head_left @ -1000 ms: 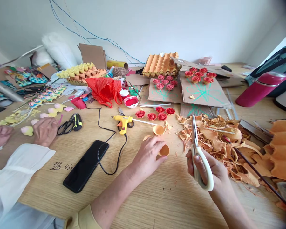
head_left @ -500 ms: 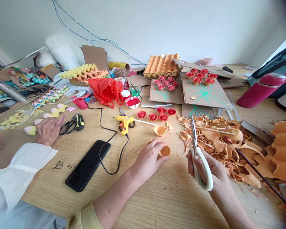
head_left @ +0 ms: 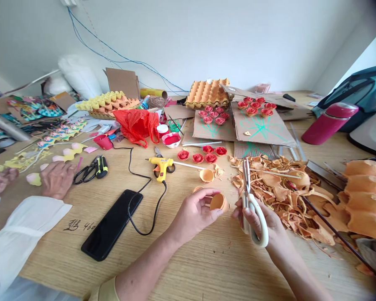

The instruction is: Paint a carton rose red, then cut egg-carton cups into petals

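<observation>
My left hand [head_left: 194,213] is closed round a small orange egg-carton cup [head_left: 218,202], lifted a little off the wooden table [head_left: 207,267]. My right hand [head_left: 263,221] grips white-handled scissors [head_left: 250,200], blades pointing up and away, close beside the cup. Another orange cup [head_left: 206,175] lies just beyond, near a yellow glue gun [head_left: 161,164]. Three red paper roses [head_left: 198,157] sit in a row behind it.
A heap of orange carton scraps [head_left: 288,192] lies to the right, with cut carton pieces [head_left: 363,188] farther right. A black phone [head_left: 113,223] and cable lie left. Another person's hands [head_left: 54,179] and white sleeve rest at the left. Cardboard sheets with roses [head_left: 257,125], egg trays and a pink bottle [head_left: 329,123] stand behind.
My left hand has lifted the orange cup off the table and tilted it toward the scissors. My right hand with the scissors has moved left, closer to the cup.
</observation>
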### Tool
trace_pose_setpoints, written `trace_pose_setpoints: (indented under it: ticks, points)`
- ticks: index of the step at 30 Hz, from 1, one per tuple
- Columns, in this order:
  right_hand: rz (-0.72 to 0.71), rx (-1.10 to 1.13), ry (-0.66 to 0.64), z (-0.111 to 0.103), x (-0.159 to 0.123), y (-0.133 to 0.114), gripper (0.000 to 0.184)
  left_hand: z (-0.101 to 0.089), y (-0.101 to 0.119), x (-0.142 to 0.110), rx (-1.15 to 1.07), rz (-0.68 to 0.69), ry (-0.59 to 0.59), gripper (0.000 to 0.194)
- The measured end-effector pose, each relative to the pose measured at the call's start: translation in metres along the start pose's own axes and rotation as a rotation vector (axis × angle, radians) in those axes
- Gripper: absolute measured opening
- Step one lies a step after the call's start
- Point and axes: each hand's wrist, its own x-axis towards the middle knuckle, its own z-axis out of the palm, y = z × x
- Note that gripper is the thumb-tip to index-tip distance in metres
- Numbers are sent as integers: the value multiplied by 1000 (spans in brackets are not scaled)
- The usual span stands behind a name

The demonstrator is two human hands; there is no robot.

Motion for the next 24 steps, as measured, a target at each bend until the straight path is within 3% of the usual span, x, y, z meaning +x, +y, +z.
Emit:
trace_pose_setpoints:
  ticks: [4,12,19,24]
  points:
    - [38,-12,0,5,1,2,47,4,4,-4,-86,-33,-49,38]
    - [50,11,22,12,-1,10,46,4,7,-8,200,177,-106,37]
    - [23,-39,-51,15,0,-1,49,-12,18,-5,370,185,-231,31]
    - [102,71,-78,12,-1,6,43,-10,17,-8,256,164,-239,55]
